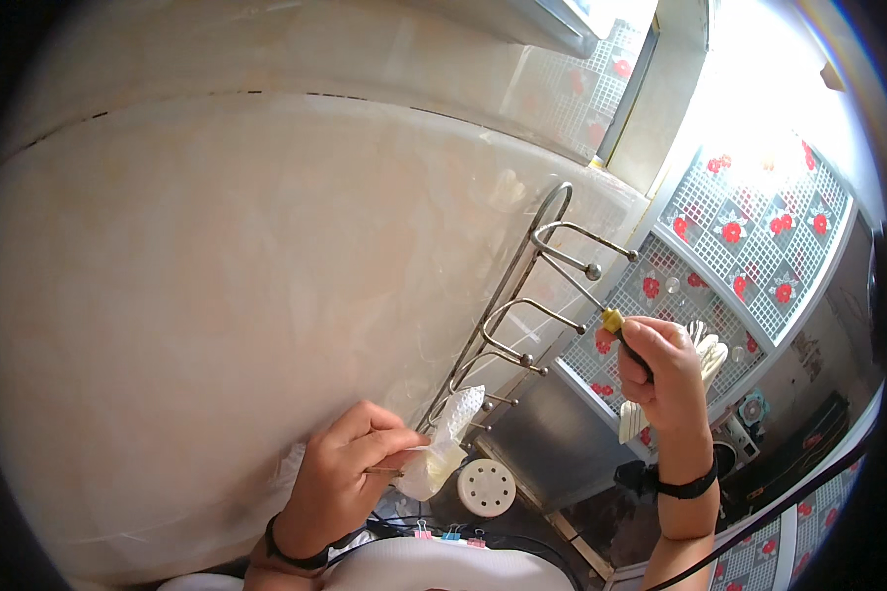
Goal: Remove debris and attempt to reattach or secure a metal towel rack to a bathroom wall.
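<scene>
A metal hook rack (496, 317) with ball-tipped hooks runs at a slant along the cream tiled wall. My right hand (660, 366) is closed around a screwdriver (613, 321) with a yellow and dark handle. Its thin shaft points up and left, and its tip meets or overlaps the upper part of the rack; which one I cannot tell. Below the rack's lower end, my left hand (350, 473) pinches at the edge of a white, partly dimpled, crumpled sheet or bag (443, 455). A thin brownish piece (384, 471) shows by its fingers, too small to name.
Cabinet doors (749, 227) with red flower patterns stand at the right. A round white stool top (486, 488) with holes sits low in the middle. Pale slatted things (710, 357) show behind my right hand. A dark cable (788, 502) crosses the lower right.
</scene>
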{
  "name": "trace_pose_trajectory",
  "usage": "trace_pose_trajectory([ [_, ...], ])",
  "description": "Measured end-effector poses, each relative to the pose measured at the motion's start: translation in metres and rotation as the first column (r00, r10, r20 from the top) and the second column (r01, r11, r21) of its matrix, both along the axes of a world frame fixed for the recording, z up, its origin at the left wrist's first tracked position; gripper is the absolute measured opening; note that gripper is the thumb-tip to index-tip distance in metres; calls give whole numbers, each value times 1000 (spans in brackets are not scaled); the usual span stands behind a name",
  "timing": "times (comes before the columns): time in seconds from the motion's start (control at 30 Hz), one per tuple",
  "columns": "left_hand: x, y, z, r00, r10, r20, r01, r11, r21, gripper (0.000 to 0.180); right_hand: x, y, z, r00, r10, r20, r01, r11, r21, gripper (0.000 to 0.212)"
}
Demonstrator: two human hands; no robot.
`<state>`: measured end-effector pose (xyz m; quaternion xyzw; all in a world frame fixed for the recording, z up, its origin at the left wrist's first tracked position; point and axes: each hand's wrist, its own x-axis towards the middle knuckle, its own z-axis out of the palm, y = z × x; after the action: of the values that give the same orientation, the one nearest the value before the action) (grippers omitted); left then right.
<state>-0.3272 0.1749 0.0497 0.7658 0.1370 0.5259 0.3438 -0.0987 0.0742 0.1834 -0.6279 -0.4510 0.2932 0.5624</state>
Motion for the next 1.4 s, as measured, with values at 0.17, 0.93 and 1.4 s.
trace_pose_trajectory([
  [0.17,2,0,1,1000,-15,10,15,1000,-3,16,-4,2,-11,731,-271,627,212,963,169,18],
  [0.93,12,-1,-5,983,154,99,-152,988,-29,9,22,18,-10,-210,-648,732,-245,760,602,23],
  [1.4,44,-25,13,940,-336,-53,320,927,-197,10,65,-42,-74,871,-223,438,45,924,380,23],
])
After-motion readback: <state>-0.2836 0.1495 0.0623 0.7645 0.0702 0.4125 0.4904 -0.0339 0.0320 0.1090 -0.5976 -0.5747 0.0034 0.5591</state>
